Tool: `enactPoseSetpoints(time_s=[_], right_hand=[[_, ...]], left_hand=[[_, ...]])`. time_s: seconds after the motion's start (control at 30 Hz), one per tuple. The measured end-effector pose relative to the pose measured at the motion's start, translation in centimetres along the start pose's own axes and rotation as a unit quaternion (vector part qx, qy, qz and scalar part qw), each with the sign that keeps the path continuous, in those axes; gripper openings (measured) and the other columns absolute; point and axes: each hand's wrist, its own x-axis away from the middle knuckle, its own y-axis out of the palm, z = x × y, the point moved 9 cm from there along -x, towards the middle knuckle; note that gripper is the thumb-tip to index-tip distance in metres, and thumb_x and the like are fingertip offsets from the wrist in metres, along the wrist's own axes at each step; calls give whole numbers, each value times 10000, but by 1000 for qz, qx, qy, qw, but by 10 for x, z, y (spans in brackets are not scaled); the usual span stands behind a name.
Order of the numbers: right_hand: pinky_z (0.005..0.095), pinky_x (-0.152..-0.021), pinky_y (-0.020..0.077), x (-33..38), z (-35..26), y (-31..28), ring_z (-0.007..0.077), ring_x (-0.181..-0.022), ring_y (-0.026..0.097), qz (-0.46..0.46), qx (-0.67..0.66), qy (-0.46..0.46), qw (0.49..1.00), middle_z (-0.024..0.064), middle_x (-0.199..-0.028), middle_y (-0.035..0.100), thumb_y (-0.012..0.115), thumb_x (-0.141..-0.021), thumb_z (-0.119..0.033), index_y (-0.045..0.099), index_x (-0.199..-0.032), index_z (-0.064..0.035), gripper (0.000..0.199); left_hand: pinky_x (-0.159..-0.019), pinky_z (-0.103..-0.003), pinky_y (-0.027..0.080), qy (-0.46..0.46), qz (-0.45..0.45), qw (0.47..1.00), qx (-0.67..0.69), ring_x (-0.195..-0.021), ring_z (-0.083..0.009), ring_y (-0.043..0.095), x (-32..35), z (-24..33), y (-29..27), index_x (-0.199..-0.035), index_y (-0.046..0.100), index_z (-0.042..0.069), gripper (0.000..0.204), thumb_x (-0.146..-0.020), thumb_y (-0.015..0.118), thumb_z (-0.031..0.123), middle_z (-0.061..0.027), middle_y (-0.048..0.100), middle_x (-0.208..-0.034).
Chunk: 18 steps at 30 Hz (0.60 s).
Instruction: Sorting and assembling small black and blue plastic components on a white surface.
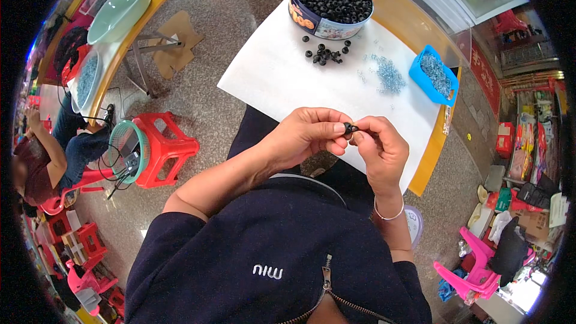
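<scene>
My left hand [303, 137] and my right hand [385, 149] meet above the near edge of a white sheet. Between their fingertips is a small black bead piece [348, 128], pinched from both sides. Whether it is one bead or several joined, and whether a thread runs through it, is too small to tell. Beyond the hands, loose black beads [324, 56] lie on the white sheet [270, 75]. Behind them stands a round tin [305, 17] full of black beads. Tiny pale blue beads [390, 78] are scattered to the right, beside a blue plastic tray [450, 101] holding more of them.
The sheet covers a yellow-edged table [423, 174]. On the left are a red stool [171, 150], a green basket [128, 144] with cables, and another table with a pale green basin [123, 9]. A person [45, 150] sits there. A pink stool [477, 264] stands at lower right.
</scene>
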Motion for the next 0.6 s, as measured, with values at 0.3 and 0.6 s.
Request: enactPoseSetpoints(time_s=[0.3,0.6], right_hand=[[285,-614,503,0,-38,6,191,-688,626,-4,192,-162,968,97,-793,635,638,-749,59,631,-886,-12,155],[314,-568,489,5,-35,10,226,-667,593,8,184,-227,956,108,-811,617,660,-743,63,620,-891,-1,166]], left_hand=[[-707,-258,545,78,36,980,-180,-743,-113,629,6,18,7,-1066,615,-43,193,-911,581,66,-61,651,-882],[-741,-231,549,76,16,988,-133,-770,-97,645,0,7,0,-1089,619,-43,226,-926,588,110,-66,667,-901]])
